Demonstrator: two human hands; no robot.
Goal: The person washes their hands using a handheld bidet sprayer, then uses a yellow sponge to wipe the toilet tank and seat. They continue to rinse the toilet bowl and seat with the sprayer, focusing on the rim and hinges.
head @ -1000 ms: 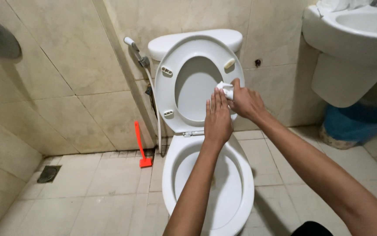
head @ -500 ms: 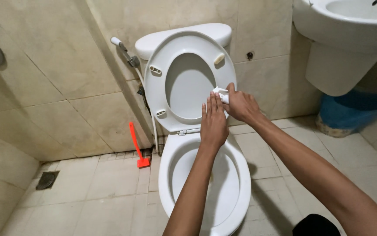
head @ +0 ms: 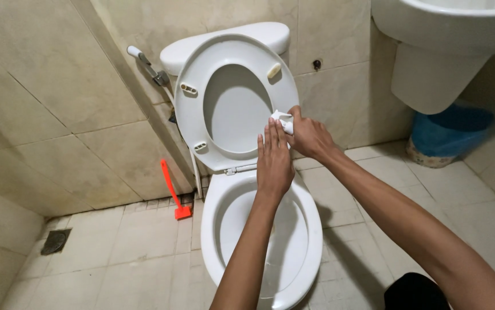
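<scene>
Head view looks down on a white toilet bowl with its raised seat leaning back against the cistern. Right hand pinches a small white wad of tissue against the seat's right edge, fingers curled tight around it. Left hand lies flat with fingers together, pressed on the seat rim just beside the tissue, holding nothing. Both forearms cross above the open bowl. A spray nozzle hangs on the wall left of the cistern, an orange brush leans in the corner below, a floor drain sits far left, and a white basin with a blue bin under it stands to the right.
</scene>
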